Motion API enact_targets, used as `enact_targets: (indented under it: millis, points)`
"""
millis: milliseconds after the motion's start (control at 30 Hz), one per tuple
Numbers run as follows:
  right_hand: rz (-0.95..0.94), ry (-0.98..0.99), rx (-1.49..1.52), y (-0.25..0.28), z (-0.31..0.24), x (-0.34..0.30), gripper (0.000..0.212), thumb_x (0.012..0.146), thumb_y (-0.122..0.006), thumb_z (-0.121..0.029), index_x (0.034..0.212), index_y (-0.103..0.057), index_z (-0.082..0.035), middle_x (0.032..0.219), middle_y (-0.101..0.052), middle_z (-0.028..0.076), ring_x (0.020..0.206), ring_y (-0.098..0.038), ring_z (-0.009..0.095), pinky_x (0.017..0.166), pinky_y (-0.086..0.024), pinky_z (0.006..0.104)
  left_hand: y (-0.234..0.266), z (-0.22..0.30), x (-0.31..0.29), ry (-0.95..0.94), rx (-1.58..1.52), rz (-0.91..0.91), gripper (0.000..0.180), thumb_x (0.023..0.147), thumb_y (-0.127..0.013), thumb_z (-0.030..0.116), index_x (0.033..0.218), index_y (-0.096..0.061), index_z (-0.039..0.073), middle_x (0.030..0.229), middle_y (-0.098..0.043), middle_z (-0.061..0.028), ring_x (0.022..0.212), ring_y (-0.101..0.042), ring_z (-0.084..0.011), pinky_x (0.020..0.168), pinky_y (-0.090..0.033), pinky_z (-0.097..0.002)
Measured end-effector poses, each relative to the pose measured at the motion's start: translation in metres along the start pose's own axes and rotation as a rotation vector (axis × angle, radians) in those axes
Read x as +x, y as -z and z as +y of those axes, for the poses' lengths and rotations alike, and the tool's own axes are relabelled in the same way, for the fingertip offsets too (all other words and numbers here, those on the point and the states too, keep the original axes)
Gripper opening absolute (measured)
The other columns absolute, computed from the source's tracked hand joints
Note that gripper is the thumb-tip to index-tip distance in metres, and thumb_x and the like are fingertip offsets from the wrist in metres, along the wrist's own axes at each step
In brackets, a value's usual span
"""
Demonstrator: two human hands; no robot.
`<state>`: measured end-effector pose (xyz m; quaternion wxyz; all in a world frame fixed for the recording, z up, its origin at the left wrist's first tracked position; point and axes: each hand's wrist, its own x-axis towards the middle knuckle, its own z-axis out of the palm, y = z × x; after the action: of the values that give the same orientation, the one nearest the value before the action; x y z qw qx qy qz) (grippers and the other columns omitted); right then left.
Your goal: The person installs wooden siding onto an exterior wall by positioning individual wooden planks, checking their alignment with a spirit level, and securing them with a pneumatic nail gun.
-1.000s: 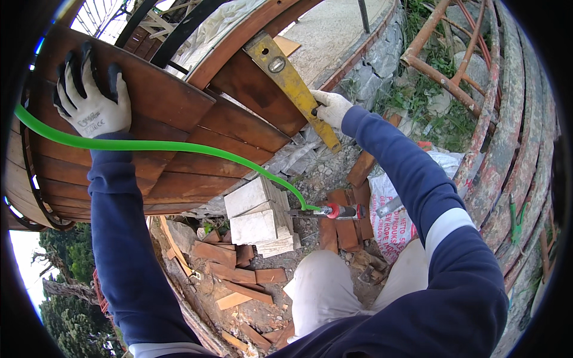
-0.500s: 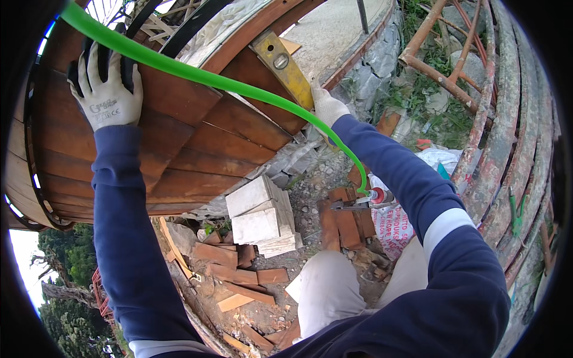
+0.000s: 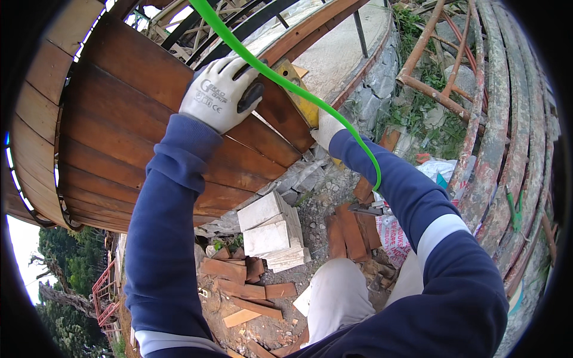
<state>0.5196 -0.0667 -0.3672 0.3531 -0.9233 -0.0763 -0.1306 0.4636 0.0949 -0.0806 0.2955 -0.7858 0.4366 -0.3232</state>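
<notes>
My left hand [image 3: 218,95], in a white glove with a dark palm, rests at the upper part of the brown wooden planks [image 3: 119,89]. Its thumb stands apart from the fingers, which bend partly out of sight. A yellow spirit level [image 3: 305,106] lies across the planking at the right, by a narrow gap between boards. My gloved right hand [image 3: 326,127] grips its lower end. A bright green hose [image 3: 280,80] arcs in front of the level and over my right forearm.
Stacked pale tiles [image 3: 268,227] and scattered wood offcuts [image 3: 239,289] lie below, near my knee. A printed white sack [image 3: 394,238] sits at the right. Bamboo poles [image 3: 498,137], rusty metal tubing [image 3: 436,89] and green-handled pliers [image 3: 514,209] are farther right.
My left hand has moved right along the planks, closer to the spirit level. My right hand stays on the level's lower end. The view has shifted, and the hose hangs farther right.
</notes>
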Motion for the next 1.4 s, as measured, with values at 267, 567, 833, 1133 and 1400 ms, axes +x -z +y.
enact_targets:
  millis: [267,567,833,1133,1400]
  points:
    - [-0.025,0.004,0.209,-0.031,-0.005,0.006,0.095,0.088,-0.071,-0.022,0.154,-0.011,0.010,0.139,-0.048,0.035,0.122,-0.056,0.041,0.101,-0.048,0.0403,-0.081,-0.012,0.066,0.687,-0.218,-0.365,0.085,0.077,-0.074,0.065,0.135,-0.060,0.004,0.120,-0.069,-0.0215,0.112,-0.066,-0.0354,0.100,-0.050,-0.0415]
    - [0.150,0.106,0.199,-0.024,0.035,0.008,0.094,0.085,-0.074,-0.025,0.155,-0.019,0.008,0.137,-0.050,0.035,0.123,-0.057,0.041,0.101,-0.049,0.0408,-0.081,-0.014,0.090,0.478,-0.202,-0.306,0.077,0.077,-0.079,0.051,0.137,-0.059,0.007,0.128,-0.063,-0.0243,0.116,-0.063,-0.0374,0.103,-0.048,-0.0425]
    - [0.195,0.150,0.280,-0.034,0.048,0.016,0.096,0.083,-0.075,-0.024,0.157,-0.019,0.000,0.139,-0.051,0.032,0.113,-0.063,0.043,0.095,-0.053,0.0450,-0.074,-0.006,0.093,0.569,-0.441,-0.275,0.059,0.069,-0.084,0.042,0.115,-0.073,0.007,0.107,-0.073,-0.0194,0.099,-0.070,-0.0330,0.092,-0.053,-0.0401]
    - [0.172,0.180,0.253,-0.027,0.049,0.017,0.096,0.084,-0.074,-0.021,0.157,-0.017,0.003,0.140,-0.051,0.031,0.119,-0.060,0.042,0.099,-0.051,0.0435,-0.067,-0.003,0.094,0.580,-0.452,-0.339,0.060,0.070,-0.083,0.043,0.118,-0.072,0.009,0.108,-0.073,-0.0189,0.099,-0.070,-0.0327,0.091,-0.054,-0.0392]
    - [0.203,0.165,0.303,-0.033,0.049,0.018,0.095,0.082,-0.076,-0.021,0.157,-0.020,-0.002,0.131,-0.056,0.029,0.117,-0.059,0.044,0.097,-0.051,0.0433,-0.076,-0.011,0.093,0.532,-0.429,-0.307,0.060,0.070,-0.084,0.042,0.118,-0.071,0.008,0.109,-0.072,-0.0210,0.100,-0.069,-0.0344,0.092,-0.053,-0.0400]
